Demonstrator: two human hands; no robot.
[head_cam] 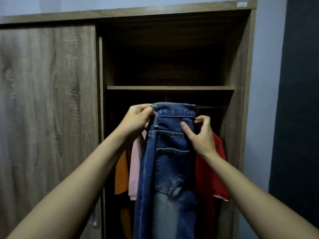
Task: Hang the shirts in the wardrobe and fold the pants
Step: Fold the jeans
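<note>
Holding a pair of jeans (165,152) up by the waistband, both hands sit at the same height in front of the open wardrobe (241,66). The left hand (138,119) is closed on the left end of the band, fingers pinched over a belt loop. The right hand (198,133) grips the right side a little lower, thumb pressed on the denim near the back pocket, fingers curled behind.

The jeans hang straight down between the arms, long axis vertical, already doubled leg on leg, with the lower end out of view below. They are near the person, in front of the shirts: an orange shirt (121,173) and a pink shirt (135,166) to the left, a red shirt (214,169) to the right, all hanging farther back under the shelf (170,87).

Since the length runs downward from both hands, the fold probably has to bring bottom to waistband, and no flat surface shows here to lay them on.
</note>
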